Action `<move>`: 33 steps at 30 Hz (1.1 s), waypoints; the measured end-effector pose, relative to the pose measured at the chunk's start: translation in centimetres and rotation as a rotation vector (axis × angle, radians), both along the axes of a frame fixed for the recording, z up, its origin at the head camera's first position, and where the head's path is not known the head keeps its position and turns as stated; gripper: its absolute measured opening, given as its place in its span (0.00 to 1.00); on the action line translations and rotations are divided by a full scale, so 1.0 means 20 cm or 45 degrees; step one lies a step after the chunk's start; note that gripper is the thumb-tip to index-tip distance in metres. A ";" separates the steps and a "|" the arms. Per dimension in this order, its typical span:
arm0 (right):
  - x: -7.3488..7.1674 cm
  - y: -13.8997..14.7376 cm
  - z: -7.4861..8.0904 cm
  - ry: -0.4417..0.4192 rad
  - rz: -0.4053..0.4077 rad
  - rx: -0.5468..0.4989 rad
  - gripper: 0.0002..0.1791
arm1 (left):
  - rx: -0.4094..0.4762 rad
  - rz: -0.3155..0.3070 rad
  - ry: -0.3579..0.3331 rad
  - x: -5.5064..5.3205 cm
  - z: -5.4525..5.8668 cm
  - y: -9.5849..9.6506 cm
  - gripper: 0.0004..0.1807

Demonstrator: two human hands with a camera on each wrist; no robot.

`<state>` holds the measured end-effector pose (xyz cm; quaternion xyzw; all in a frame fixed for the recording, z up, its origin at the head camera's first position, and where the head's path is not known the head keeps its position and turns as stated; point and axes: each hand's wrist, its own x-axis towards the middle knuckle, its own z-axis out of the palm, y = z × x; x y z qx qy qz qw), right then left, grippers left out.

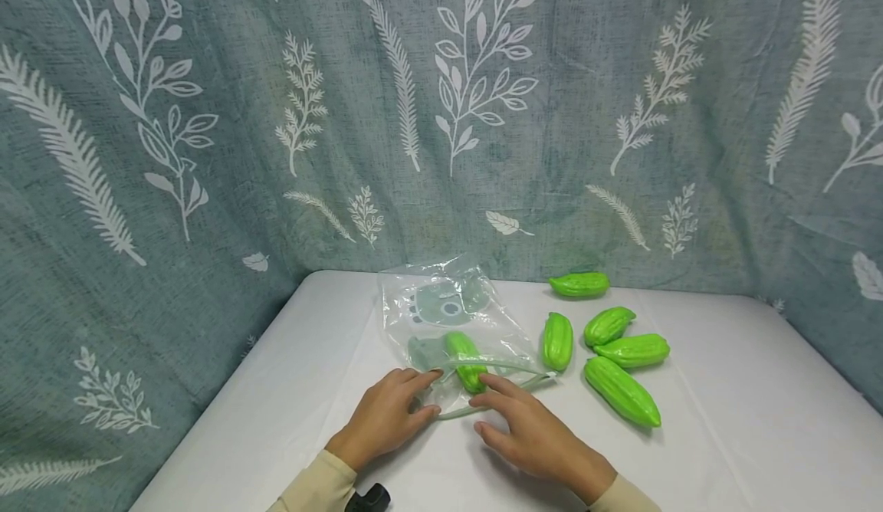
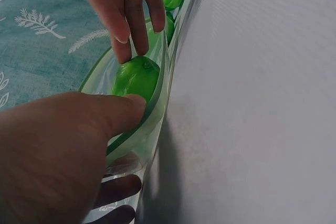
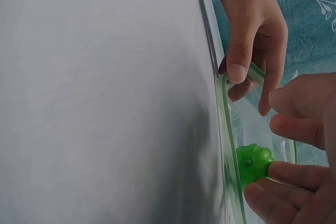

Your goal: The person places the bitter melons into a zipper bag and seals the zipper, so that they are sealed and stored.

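Observation:
A clear zip bag (image 1: 396, 309) with a green seal and a cartoon animal print lies flat, its mouth parted on the near side. Inside the mouth lies a bright green, ribbed bitter melon (image 1: 471, 375), blunt end outward in the right wrist view. My left hand (image 1: 389, 412) holds the mouth's left end, its thumb on the green-edged rim (image 3: 227, 108) and its fingers behind. From the right, my right hand (image 1: 527, 431) reaches in with fingers extended, and its fingertips touch the melon (image 3: 253, 163) without curling round it.
Several more green bitter melons (image 1: 624, 393) lie loose to the right of the bag on the white-covered table (image 1: 724, 420). A leaf-patterned teal curtain (image 1: 386, 113) hangs behind the table and along its sides. A black object (image 1: 372, 499) shows by the left sleeve.

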<state>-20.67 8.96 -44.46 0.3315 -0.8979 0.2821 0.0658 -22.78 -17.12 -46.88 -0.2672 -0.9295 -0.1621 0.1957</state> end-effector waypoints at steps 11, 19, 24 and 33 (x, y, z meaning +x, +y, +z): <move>0.02 0.01 0.01 0.002 0.006 0.042 0.15 | 0.012 -0.001 -0.035 0.00 0.01 0.01 0.28; 0.01 0.00 0.02 0.025 0.021 0.042 0.16 | 0.003 -0.004 -0.029 0.00 0.01 0.01 0.28; 0.00 -0.01 0.01 -0.015 0.027 0.042 0.16 | -0.002 0.004 -0.028 0.01 0.01 0.01 0.28; -0.01 -0.02 0.00 -0.038 0.031 0.054 0.17 | -0.009 0.015 -0.038 0.00 0.00 0.00 0.28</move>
